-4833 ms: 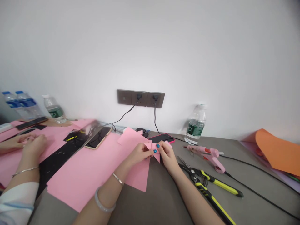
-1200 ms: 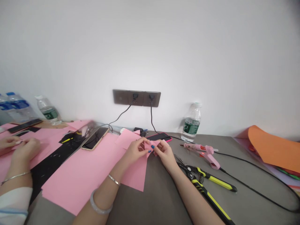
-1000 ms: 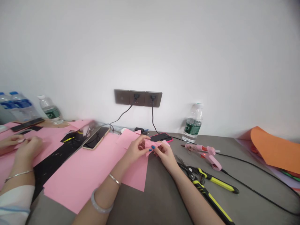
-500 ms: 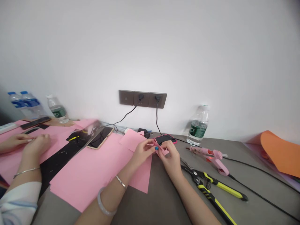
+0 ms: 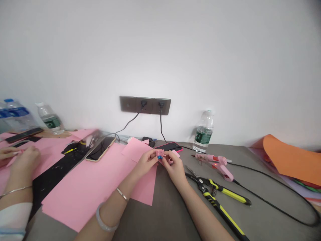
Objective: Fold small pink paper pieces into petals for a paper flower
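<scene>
Small pink paper piece (image 5: 159,153), long axis roughly crosswise as far as we can tell, sits pinched above the pink sheet (image 5: 75,201); our left hand (image 5: 145,164) and right hand (image 5: 174,166) angle inward, fingertips closed on it.

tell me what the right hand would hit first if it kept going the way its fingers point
The small folded pink paper comes first: the right hand is pinching it at the fingertips. Just beyond it are the left hand's fingers, though depth is hard to judge from this view.
</scene>
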Available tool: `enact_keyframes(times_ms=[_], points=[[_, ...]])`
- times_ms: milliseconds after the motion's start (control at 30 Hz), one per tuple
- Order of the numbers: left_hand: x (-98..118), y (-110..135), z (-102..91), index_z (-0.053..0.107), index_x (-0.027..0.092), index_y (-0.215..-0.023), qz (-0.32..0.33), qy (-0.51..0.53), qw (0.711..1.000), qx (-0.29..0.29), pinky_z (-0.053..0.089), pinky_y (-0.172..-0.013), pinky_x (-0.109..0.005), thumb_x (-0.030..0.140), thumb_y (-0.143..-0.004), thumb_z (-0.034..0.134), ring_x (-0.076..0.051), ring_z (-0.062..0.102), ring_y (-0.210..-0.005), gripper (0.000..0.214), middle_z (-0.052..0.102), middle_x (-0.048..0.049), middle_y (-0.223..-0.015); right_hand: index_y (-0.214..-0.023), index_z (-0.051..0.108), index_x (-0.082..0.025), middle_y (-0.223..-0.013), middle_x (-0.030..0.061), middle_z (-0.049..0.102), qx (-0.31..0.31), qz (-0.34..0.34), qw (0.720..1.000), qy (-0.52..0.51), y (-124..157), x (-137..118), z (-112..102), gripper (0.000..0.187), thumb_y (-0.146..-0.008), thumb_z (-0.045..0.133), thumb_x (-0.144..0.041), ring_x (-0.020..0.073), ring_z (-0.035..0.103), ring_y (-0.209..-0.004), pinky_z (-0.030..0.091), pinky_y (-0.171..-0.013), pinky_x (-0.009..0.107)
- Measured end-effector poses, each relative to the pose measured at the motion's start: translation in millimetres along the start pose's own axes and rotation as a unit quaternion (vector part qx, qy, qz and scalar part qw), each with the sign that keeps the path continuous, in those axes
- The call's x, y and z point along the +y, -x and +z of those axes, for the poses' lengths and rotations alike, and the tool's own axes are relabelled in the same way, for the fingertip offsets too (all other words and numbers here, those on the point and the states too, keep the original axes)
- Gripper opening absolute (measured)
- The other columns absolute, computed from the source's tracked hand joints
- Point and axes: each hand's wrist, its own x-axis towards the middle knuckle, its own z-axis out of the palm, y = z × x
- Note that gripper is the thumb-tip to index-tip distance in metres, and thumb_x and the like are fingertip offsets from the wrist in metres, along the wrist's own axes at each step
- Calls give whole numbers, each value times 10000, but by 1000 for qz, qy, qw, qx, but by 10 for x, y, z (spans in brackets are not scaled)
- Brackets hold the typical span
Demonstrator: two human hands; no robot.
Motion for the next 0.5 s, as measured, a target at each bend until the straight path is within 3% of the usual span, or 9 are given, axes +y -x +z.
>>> enact_keyframes(times_ms=[133,300,500], points=[[89,16,4,701,142,-1016,1,-37,999,-26,470,-666,-263,480,-847,606,-181,619,-761,390,689,-75,-856,-863,645,-212,-653,14,601,3,43,999,-14,-1,6,10,121,-825,581,-307,171,487,-566,389,-527,274],[111,24,-5,689,145,-794,-3,-74,997,1,449,-637,-265,508,-833,598,-158,546,-658,376,598,-24,-683,-806,578,-215,-605,-27,495,9,60,997,-54,-16,-18,-6,132,-839,580,-343,140,434,-531,352,-497,254],[45,14,-22,641,151,-721,-10,-67,998,0,450,-651,-283,501,-842,570,-166,539,-654,378,586,-20,-660,-788,528,-217,-615,-41,452,-1,82,990,-116,-35,-20,-14,182,-825,615,-372,120,411,-510,343,-474,245]])
